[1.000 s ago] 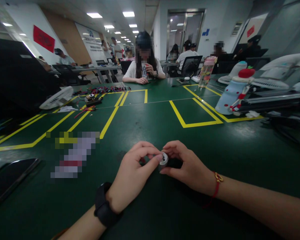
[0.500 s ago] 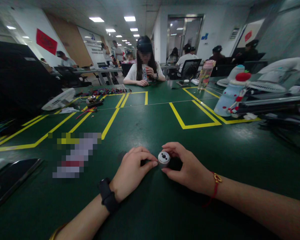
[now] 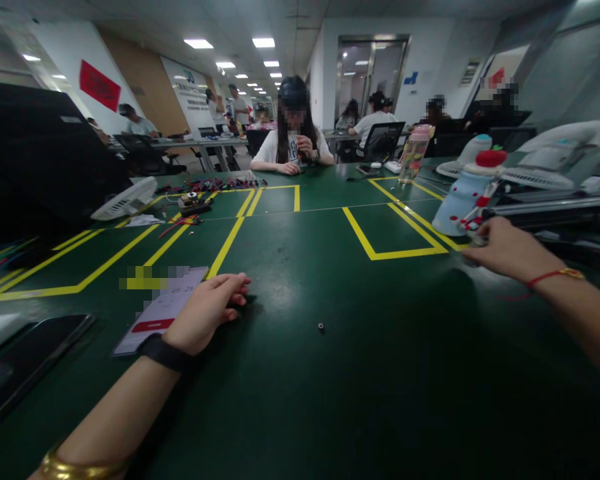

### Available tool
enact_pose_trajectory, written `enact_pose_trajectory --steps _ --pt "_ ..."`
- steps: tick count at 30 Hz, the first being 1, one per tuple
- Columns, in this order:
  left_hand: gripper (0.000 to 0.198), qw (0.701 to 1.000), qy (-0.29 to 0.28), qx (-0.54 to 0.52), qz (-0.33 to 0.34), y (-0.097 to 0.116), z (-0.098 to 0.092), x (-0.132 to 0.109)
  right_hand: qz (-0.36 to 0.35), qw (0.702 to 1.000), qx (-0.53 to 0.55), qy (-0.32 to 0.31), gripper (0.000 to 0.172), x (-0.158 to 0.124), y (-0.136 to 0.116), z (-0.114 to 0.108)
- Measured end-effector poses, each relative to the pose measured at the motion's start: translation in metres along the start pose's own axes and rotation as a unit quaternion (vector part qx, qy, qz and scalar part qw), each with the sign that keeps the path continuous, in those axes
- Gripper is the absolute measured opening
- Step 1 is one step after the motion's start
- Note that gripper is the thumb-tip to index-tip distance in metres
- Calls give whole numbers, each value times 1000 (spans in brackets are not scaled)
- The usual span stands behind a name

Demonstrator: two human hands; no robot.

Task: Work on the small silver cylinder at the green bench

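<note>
On the green table (image 3: 280,293) a tiny dark ring-like part (image 3: 321,327) lies near the middle. My left hand (image 3: 207,310) is over the right side of a phone with a lit screen (image 3: 155,317); its fingers are curled with the thumb on top, and whether anything is between them cannot be made out. At the right, my right hand (image 3: 507,250) is closed beside the foot of a light blue bottle (image 3: 457,200). Something small and greyish shows at its fingertips, too blurred to name.
A person (image 3: 294,133) sits across the table. Wires and small parts (image 3: 220,183) lie at the back left, near a white fan (image 3: 125,200). A dark phone (image 3: 35,367) lies at the near left. Black cables (image 3: 570,247) are at the right.
Both hands have moved apart from the centre, my left hand to the left and my right hand far to the right. The silver cylinder has gone from the centre; the tiny part now shows there.
</note>
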State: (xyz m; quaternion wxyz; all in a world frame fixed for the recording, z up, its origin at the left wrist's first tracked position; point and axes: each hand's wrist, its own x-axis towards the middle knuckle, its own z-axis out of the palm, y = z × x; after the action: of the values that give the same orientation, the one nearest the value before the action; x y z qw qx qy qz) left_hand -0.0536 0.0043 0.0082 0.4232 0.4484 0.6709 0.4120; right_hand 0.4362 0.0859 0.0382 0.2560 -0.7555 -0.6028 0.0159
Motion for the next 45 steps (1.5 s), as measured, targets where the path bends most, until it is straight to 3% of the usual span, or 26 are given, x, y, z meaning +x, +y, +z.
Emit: enact_pose_trajectory --steps 4,6,8,10,12,13,16,19,24,27,29,32,35,37,40,45 --pt "40 1000 -10 -18 -10 0 3 -1 164 980 -96 -62 28 33 56 -14" --pt "39 1000 -11 -19 -11 0 4 -1 197 969 -113 -94 27 36 65 -18" --pt "39 1000 -11 -19 -10 1 4 -1 196 971 -129 -50 29 29 54 -20" --pt "39 1000 -11 -18 -9 1 4 -1 80 992 -98 29 28 10 24 -17" --pt "39 1000 -10 -13 -6 1 5 0 -127 991 -11 47 27 -22 -20 -5" --pt "38 1000 -8 -11 -5 1 6 0 -205 978 26 9 32 -42 -44 3" --pt "37 1000 -4 -1 -2 0 8 0 -328 936 67 -105 38 -103 -110 34" --pt "36 1000 -1 6 1 -1 9 0 -376 889 120 -233 49 -148 -148 59" --pt "35 1000 -3 12 6 -2 8 0 -365 879 146 -269 26 -161 -161 69" --pt "35 1000 -4 12 7 -2 8 0 -314 904 167 -236 25 -141 -148 58" --pt "35 1000 -3 12 9 -2 8 0 -251 948 125 -153 26 -117 -128 43" --pt "35 1000 -1 10 12 -3 9 0 -147 988 34 -6 24 -73 -80 11" --pt "34 1000 2 6 13 -1 10 -1 -59 994 -36 83 21 -38 -20 -18" --pt "34 1000 3 4 13 0 10 -2 -10 992 -78 98 22 -23 18 -29" --pt "35 1000 3 2 13 1 10 -3 50 991 -109 62 24 -14 59 -33" --pt "35 1000 -3 5 10 -2 8 -2 91 987 -129 20 28 -11 83 -31"
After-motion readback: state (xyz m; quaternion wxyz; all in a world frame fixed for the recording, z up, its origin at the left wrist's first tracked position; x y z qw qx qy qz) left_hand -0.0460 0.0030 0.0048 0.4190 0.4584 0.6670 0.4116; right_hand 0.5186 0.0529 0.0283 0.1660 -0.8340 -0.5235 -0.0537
